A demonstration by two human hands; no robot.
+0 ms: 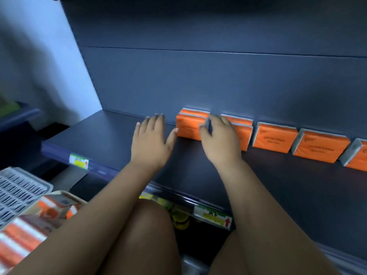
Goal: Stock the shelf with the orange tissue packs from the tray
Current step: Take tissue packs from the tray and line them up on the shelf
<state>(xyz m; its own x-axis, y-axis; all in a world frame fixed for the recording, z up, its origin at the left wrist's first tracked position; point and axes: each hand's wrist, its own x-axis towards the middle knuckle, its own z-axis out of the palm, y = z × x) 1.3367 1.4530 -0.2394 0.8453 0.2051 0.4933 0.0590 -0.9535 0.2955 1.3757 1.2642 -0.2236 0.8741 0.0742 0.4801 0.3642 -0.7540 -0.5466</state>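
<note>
Several orange tissue packs stand in a row against the back wall of the dark blue shelf (111,139). The leftmost pack (188,126) stands upright. My right hand (218,139) lies over the gap between it and the second pack (243,132), fingers straight and touching the leftmost pack's right edge. My left hand (152,139) hovers flat and spread just left of that pack, its thumb close to or touching the pack's left side. More orange packs (21,235) lie in the tray at the lower left. Further packs (275,137) (321,145) continue to the right.
A white slatted basket (17,191) sits at the far left beside the tray. Price labels (215,216) (78,160) hang on the shelf's front rail. Yellow items (179,217) show on the lower shelf. My knees fill the bottom of the view.
</note>
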